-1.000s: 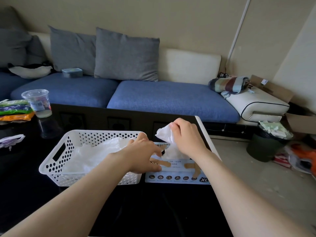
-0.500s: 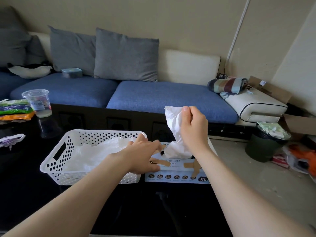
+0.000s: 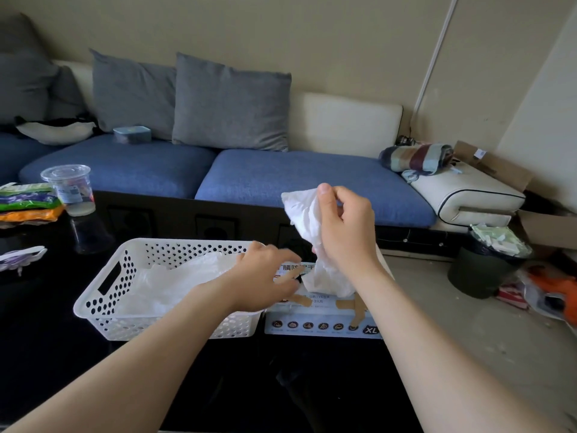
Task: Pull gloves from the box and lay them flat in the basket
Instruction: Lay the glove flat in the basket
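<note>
A flat glove box (image 3: 324,323) marked XL lies on the black table, right of a white perforated basket (image 3: 103,301). My right hand (image 3: 346,232) pinches a crumpled white glove (image 3: 304,220) and holds it above the box, its lower end still at the box opening. My left hand (image 3: 265,276) rests on the box's left part with fingers spread over the top. White gloves (image 3: 175,279) lie in the basket.
A clear plastic cup (image 3: 70,189) and coloured packets (image 3: 25,203) stand at the table's left. A blue sofa with grey cushions (image 3: 231,104) runs behind the table. On the floor at the right is a full dark bin (image 3: 484,270).
My right hand has risen with the glove, drawing it up out of the box. My left hand stays on the box.
</note>
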`<state>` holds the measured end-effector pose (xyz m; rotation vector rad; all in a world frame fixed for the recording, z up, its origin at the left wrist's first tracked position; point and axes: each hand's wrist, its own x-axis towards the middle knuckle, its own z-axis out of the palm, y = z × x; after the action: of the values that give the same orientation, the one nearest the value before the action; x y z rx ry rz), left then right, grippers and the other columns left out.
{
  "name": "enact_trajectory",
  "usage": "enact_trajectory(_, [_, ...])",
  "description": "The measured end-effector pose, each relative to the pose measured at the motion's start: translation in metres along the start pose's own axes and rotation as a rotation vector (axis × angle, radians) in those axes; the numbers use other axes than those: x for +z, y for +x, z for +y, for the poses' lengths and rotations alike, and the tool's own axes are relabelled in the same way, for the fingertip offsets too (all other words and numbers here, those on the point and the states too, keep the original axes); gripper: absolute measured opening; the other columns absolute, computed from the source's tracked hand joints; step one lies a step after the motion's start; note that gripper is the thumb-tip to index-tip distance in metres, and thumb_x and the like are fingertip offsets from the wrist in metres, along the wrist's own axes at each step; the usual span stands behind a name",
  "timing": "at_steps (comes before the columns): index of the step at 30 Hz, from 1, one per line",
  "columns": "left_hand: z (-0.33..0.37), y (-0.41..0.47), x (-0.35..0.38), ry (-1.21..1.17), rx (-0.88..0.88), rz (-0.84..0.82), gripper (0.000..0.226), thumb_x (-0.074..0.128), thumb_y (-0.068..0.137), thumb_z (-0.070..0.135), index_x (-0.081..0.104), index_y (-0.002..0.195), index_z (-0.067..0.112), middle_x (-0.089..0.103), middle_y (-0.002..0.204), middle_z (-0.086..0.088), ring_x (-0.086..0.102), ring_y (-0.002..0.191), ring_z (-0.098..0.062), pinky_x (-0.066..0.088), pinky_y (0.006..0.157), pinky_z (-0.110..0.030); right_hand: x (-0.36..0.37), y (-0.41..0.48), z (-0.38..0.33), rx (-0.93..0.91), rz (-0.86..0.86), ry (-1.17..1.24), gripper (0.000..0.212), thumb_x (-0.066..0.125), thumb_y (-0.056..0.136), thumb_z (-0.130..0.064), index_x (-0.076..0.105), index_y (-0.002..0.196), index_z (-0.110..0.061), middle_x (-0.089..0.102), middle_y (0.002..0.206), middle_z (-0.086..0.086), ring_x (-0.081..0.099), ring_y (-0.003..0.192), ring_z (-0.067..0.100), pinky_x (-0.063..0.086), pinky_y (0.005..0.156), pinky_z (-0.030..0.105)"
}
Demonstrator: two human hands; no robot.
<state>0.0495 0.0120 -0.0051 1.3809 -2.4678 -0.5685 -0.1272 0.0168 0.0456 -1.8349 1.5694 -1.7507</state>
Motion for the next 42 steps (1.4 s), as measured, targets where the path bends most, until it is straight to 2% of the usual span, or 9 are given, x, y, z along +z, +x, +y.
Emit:
enact_trajectory(2, [0.002, 0.001, -0.008, -0.264, -0.019, 0.139, 0.041, 0.060, 0.097, 0.031, 0.060, 0.138, 0.030, 0.065, 0.132, 0.008, 0.047, 0.133, -0.015, 0.044, 0.110, -0.046, 0.004, -0.002, 0.001, 0.104, -0.115, 0.051, 0.055, 0.052, 0.111, -0.041, 0.042, 0.064, -0.014, 0.039, 0.052, -0.011, 0.045, 0.055, 0.013, 0.057, 0.054, 0.047])
enact_trajectory(4, [0.008, 0.000, -0.019, -0.649, -0.064, 0.234, 0.032, 0.056, 0.094, 0.011, 0.066, 0.123, 0.020, 0.072, 0.116, -0.002, 0.065, 0.111, -0.010, 0.052, 0.096, -0.039, 0.006, -0.004, 0.000, 0.202, -0.204, 0.056, 0.056, 0.052, 0.111, -0.040, 0.041, 0.063, -0.014, 0.038, 0.051, -0.013, 0.043, 0.054, 0.008, 0.051, 0.057, 0.034])
enact_trajectory(6, [0.010, -0.002, -0.029, -0.915, -0.102, 0.297, 0.033, 0.054, 0.093, 0.017, 0.067, 0.123, 0.021, 0.075, 0.114, -0.005, 0.071, 0.106, -0.015, 0.055, 0.095, -0.042, 0.010, -0.005, -0.002, 0.304, -0.267, 0.078, 0.054, 0.053, 0.111, -0.039, 0.050, 0.067, -0.007, 0.046, 0.057, -0.008, 0.047, 0.058, 0.008, 0.044, 0.060, 0.026])
enact_trajectory(9, [0.009, -0.005, -0.035, -1.101, -0.143, 0.411, 0.030, 0.051, 0.096, 0.020, 0.070, 0.119, 0.019, 0.077, 0.112, -0.008, 0.072, 0.109, -0.028, 0.059, 0.097, -0.049, 0.020, -0.005, 0.001, 0.490, -0.377, 0.169, 0.053, 0.054, 0.108, -0.045, 0.065, 0.093, 0.005, 0.062, 0.078, 0.015, 0.067, 0.079, 0.026, 0.061, 0.079, 0.049])
enact_trajectory(17, [0.002, -0.012, -0.043, -1.070, -0.127, 0.493, 0.025, 0.060, 0.102, 0.019, 0.066, 0.101, -0.005, 0.073, 0.099, -0.020, 0.070, 0.086, -0.020, 0.062, 0.084, -0.041, 0.026, -0.011, -0.010, 0.710, -0.618, 0.349, 0.055, 0.055, 0.109, -0.044, 0.070, 0.113, 0.009, 0.067, 0.081, 0.013, 0.066, 0.070, 0.023, 0.055, 0.071, 0.041])
enact_trajectory(22, [-0.009, -0.014, -0.045, -1.022, -0.216, 0.689, 0.015, 0.062, 0.102, 0.026, 0.068, 0.099, 0.012, 0.070, 0.085, -0.004, 0.063, 0.076, -0.015, 0.053, 0.067, -0.033, 0.029, -0.013, -0.015, 0.659, -0.674, 0.321, 0.059, 0.068, 0.081, -0.073, 0.073, 0.119, -0.029, 0.077, 0.116, 0.002, 0.074, 0.106, 0.026, 0.055, 0.079, 0.045])
enact_trajectory(27, [-0.015, -0.017, -0.049, -1.010, -0.230, 0.803, 0.009, 0.065, 0.103, 0.022, 0.071, 0.106, 0.016, 0.076, 0.089, -0.001, 0.068, 0.073, -0.006, 0.053, 0.057, -0.021, 0.028, -0.017, -0.015, 0.541, -0.612, 0.253, 0.015, 0.076, 0.092, -0.033, 0.078, 0.106, -0.028, 0.078, 0.098, 0.002, 0.069, 0.084, 0.018, 0.049, 0.072, 0.036])
enact_trajectory(31, [-0.020, -0.020, -0.053, -0.998, -0.262, 0.835, 0.010, 0.066, 0.102, 0.020, 0.075, 0.105, 0.021, 0.078, 0.096, 0.000, 0.070, 0.083, -0.010, 0.053, 0.064, -0.025, 0.025, -0.017, -0.014, 0.480, -0.552, 0.249, 0.024, 0.063, 0.102, -0.021, 0.085, 0.092, -0.019, 0.081, 0.095, 0.005, 0.072, 0.089, 0.022, 0.055, 0.083, 0.042])
enact_trajectory(42, [-0.013, -0.033, -0.059, -0.954, -0.308, 0.398, 0.032, 0.061, 0.097, 0.027, 0.072, 0.098, -0.003, 0.070, 0.087, -0.013, 0.067, 0.082, -0.024, 0.054, 0.075, -0.039, 0.019, -0.011, -0.018, 0.472, -0.552, 0.371, 0.033, 0.057, 0.102, -0.020, 0.078, 0.077, -0.015, 0.069, 0.076, 0.002, 0.063, 0.077, 0.016, 0.044, 0.076, 0.037])
